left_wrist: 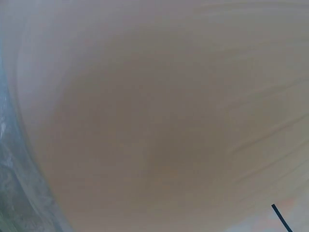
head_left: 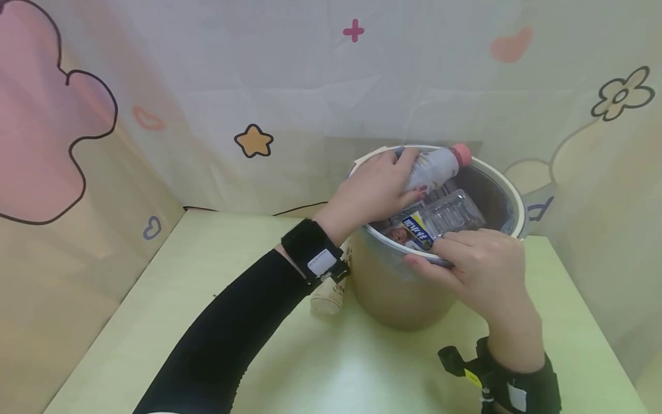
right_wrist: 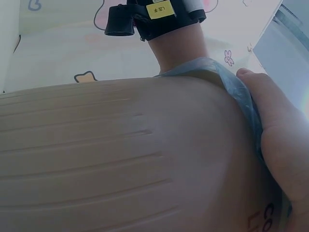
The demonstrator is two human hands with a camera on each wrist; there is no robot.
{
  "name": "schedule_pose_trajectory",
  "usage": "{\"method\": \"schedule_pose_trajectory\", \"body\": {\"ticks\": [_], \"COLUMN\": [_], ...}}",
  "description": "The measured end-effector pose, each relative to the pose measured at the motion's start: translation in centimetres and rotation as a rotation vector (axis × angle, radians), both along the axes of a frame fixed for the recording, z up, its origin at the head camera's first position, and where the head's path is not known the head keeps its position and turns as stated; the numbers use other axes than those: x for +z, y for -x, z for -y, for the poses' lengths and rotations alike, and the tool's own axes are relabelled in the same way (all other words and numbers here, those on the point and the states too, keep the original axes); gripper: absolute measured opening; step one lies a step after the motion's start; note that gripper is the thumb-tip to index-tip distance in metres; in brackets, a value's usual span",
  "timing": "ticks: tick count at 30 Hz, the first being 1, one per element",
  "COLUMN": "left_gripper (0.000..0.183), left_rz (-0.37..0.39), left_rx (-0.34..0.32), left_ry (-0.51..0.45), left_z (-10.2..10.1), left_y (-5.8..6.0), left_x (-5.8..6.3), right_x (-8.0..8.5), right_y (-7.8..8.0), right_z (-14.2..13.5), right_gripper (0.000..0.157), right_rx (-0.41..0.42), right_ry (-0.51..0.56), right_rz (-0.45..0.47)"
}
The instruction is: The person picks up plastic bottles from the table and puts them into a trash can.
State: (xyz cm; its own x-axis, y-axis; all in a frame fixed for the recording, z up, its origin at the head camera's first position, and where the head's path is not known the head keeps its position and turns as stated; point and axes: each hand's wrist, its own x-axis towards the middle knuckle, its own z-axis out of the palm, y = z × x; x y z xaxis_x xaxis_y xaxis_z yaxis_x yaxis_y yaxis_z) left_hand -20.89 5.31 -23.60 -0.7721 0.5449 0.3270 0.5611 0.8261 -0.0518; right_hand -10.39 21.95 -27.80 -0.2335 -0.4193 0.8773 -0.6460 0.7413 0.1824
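Observation:
A pale trash bin (head_left: 408, 299) with a bluish plastic liner (right_wrist: 241, 96) over its rim stands on the table. My left hand (head_left: 374, 187) reaches over the bin's left rim and grips a white plastic bottle (head_left: 434, 168) with a pink cap, which lies tilted at the mouth. Below the bottle are a clear plastic container (head_left: 457, 213) and a package with a blue and yellow label (head_left: 418, 230). With fingers curled over the near right rim and thumb outside, my right hand (head_left: 478, 267) holds the bin. The left wrist view shows mostly the bin's wall (left_wrist: 145, 121).
A light printed paper cup (head_left: 327, 302) is on the table beside the bin's left side, partly hidden by my left wrist. The pale green table (head_left: 170, 299) meets a patterned cloth backdrop (head_left: 289, 75) behind and on both sides.

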Motion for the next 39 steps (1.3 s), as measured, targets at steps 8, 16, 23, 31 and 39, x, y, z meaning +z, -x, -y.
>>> {"method": "schedule_pose_trajectory", "body": {"ticks": [8, 16, 23, 31, 39], "left_gripper": [0.067, 0.064, 0.061, 0.07, 0.071], "left_rz": [0.066, 0.141, 0.161, 0.143, 0.127], "left_rx": [-0.006, -0.004, 0.014, 0.02, 0.006], "left_ry": [0.013, 0.028, 0.037, 0.002, -0.064], "left_z": [-0.15, -0.19, -0.17, 0.12, 0.35], "left_y": [-0.02, -0.01, -0.07, -0.32, -0.21], "left_x": [0.14, 0.16, 0.19, 0.3, 0.34], "right_x": [-0.26, -0.27, -0.18, 0.03, 0.23], "right_y": [0.18, 0.14, 0.1, -0.02, -0.12], "right_z": [-0.08, -0.02, 0.05, 0.16, 0.26], "right_gripper": [0.055, 0.055, 0.056, 0.056, 0.057], "right_rx": [-0.001, 0.0, -0.006, -0.008, -0.016], "right_ry": [0.006, 0.01, 0.006, 0.003, -0.016], "right_rz": [-0.003, -0.007, -0.008, -0.009, -0.004]}}
